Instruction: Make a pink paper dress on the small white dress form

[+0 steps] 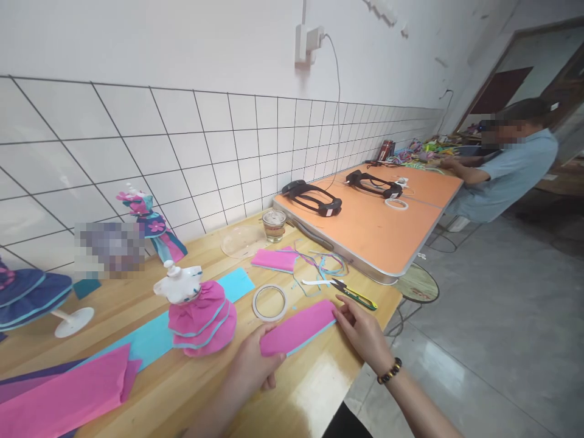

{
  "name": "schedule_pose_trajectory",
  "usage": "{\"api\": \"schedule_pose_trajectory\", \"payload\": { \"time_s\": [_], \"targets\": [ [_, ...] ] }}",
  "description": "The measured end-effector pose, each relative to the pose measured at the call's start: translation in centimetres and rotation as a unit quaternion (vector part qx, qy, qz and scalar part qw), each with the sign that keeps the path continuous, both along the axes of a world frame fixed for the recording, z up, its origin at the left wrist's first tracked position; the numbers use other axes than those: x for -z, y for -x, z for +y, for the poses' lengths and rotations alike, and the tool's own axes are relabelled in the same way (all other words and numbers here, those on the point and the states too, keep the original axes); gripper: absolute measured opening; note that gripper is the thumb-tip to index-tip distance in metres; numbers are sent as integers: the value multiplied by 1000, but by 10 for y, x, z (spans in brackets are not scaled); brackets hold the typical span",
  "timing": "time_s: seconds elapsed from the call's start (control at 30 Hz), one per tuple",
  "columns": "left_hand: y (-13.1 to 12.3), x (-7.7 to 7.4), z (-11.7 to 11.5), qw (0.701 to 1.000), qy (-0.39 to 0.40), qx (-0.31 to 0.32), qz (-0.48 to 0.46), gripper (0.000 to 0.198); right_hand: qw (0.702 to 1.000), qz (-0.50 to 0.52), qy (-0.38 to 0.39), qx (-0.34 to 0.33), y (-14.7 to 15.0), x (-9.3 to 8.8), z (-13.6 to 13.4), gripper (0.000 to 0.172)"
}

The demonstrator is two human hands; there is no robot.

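Observation:
A folded strip of pink crepe paper with a thin blue edge (298, 328) lies on the wooden table (314, 389). My left hand (255, 362) grips its near end with fingers curled over it. My right hand (360, 328) pinches its far end. A roll of white tape (270, 302) lies just behind the strip. A small mannequin in a layered pink paper dress (198, 310) stands to the left of my left hand. Small snips with a green and yellow handle (351, 293) lie just beyond my right hand.
Blue paper (150, 337) and pink sheets (68, 395) lie at left. Other paper-dressed figures (152, 225) stand by the tiled wall. A glass cup (274, 225), a second pink folded piece (275, 260) and ribbon scraps sit further back. Another person (506, 170) sits at an orange table (383, 225).

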State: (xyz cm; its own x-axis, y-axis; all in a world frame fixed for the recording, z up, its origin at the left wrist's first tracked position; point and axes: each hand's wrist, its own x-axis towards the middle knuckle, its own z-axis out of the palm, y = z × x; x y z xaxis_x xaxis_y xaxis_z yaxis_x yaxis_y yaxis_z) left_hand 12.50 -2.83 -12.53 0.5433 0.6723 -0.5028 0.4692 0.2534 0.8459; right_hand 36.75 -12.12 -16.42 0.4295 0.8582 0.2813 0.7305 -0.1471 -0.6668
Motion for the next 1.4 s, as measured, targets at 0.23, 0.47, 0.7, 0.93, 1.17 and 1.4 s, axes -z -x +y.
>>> {"api": "schedule_pose_trajectory", "payload": {
  "time_s": [0.23,0.47,0.7,0.93,1.17,1.4],
  "targets": [
    [-1,-8,-2,998,-29,19,56,45,1000,-26,-1,8,-1,3,1,42],
    [-2,-16,-4,992,-54,23,109,52,1000,11,-14,25,-3,7,2,44],
    [4,-15,-9,980,-125,46,150,57,998,31,-27,56,-5,4,0,45],
    [9,-30,-12,896,-333,105,272,52,995,66,-35,59,-6,5,-2,47],
    [13,-63,-15,880,-350,104,305,25,993,79,-65,61,-7,3,-2,46],
    [21,-76,-18,894,-380,43,236,33,993,80,-58,59,-5,0,-3,44]
  ]
}}
